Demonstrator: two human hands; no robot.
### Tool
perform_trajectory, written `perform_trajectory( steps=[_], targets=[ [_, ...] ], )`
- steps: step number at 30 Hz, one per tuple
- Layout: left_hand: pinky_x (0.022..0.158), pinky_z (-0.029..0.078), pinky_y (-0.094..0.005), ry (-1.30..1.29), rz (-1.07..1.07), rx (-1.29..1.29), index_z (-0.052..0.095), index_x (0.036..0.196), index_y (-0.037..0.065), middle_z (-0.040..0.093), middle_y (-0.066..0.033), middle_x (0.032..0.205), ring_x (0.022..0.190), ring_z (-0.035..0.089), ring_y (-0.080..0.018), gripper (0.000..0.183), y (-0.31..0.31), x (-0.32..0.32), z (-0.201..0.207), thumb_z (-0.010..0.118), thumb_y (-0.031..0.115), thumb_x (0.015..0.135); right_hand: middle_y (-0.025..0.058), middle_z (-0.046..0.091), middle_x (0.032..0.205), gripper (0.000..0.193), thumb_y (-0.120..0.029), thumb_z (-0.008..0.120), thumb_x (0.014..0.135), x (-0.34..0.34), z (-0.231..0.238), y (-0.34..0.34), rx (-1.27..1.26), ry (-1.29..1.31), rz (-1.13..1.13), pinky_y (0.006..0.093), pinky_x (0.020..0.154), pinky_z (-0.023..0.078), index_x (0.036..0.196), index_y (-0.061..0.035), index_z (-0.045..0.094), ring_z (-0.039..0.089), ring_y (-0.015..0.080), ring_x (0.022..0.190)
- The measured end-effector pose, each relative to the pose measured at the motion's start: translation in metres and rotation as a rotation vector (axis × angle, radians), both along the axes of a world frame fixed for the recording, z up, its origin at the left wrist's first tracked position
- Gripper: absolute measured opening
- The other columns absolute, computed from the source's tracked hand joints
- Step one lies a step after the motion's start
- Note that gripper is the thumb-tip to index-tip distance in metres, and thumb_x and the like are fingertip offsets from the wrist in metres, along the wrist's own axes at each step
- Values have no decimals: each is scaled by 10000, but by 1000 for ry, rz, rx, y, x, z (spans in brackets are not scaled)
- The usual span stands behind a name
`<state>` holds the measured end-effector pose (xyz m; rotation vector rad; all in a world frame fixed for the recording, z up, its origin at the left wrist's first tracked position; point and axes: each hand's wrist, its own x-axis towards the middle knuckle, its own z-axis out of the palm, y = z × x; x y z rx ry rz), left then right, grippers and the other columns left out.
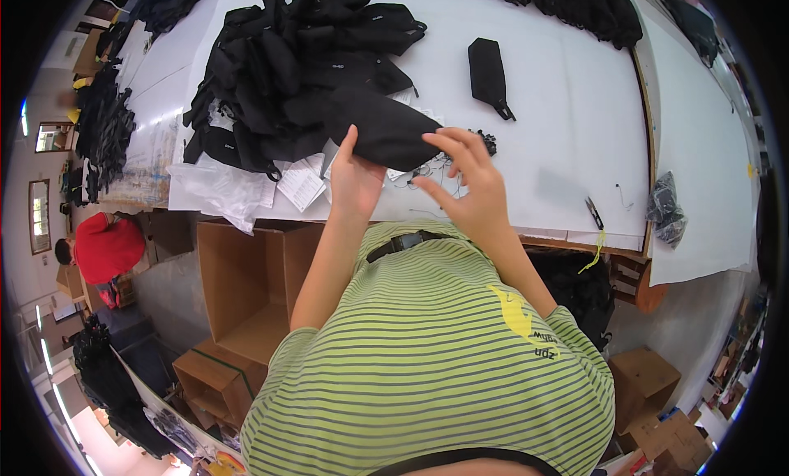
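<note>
A black fabric pouch (386,129) is held up over the white table, its narrow end toward the right. My left hand (355,180) grips its lower edge, thumb in front and the other fingers hidden behind the cloth. At the narrow end is my right hand (470,176), its thumb and fingers spread apart and the fingertips at the pouch's edge. Beneath that hand lie small black cords (491,142), partly hidden. To the left rises a big heap of similar black pouches (263,73). A single pouch with a loop (487,73) lies flat at the right.
White printed cards (301,185) and a clear plastic bag (218,188) lie by the heap. Thread snips (593,213) with a yellow cord rest near the front edge, beside a bag of dark parts (666,209). Below stands an open cardboard box (246,287). A person in red (108,250) is farther left.
</note>
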<state>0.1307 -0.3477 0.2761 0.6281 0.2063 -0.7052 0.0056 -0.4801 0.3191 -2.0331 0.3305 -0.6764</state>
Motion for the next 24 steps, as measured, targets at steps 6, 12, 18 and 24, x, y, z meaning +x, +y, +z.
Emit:
perform_trajectory(
  steps=[6, 12, 18, 24],
  targets=[
    [965, 417, -377, 9, -177, 6, 374, 1318, 47, 473, -94, 1277, 1135, 498, -217, 430, 11, -24, -2, 496, 234, 950, 48, 613, 1122, 314, -91, 725, 742, 7, -30, -7, 281, 19, 38, 238, 660, 495, 1043, -82, 632, 604, 147, 888],
    [834, 439, -233, -802, -34, 476, 495, 1218, 13, 532, -40, 1120, 992, 510, -108, 410, 27, 0, -6, 660, 75, 848, 10, 638, 973, 219, -48, 699, 769, 3, -45, -28, 627, 105, 88, 194, 587, 452, 976, -44, 626, 544, 44, 676],
    [508, 425, -188, -780, 40, 768, 598, 991, 14, 598, -40, 957, 627, 546, -71, 174, 22, 4, -30, 667, 65, 840, 45, 629, 910, 191, -34, 686, 772, 15, -66, -57, 711, 226, 102, 203, 506, 440, 951, -30, 617, 550, 58, 609],
    [650, 490, -265, -606, -73, 918, 572, 1076, 19, 633, -88, 1020, 746, 605, -126, 209, 76, 44, -77, 560, 128, 898, 105, 586, 952, 275, -24, 639, 823, 54, -101, -124, 856, -225, -418, 228, 552, 520, 1076, 10, 536, 630, 154, 620]
  ],
)
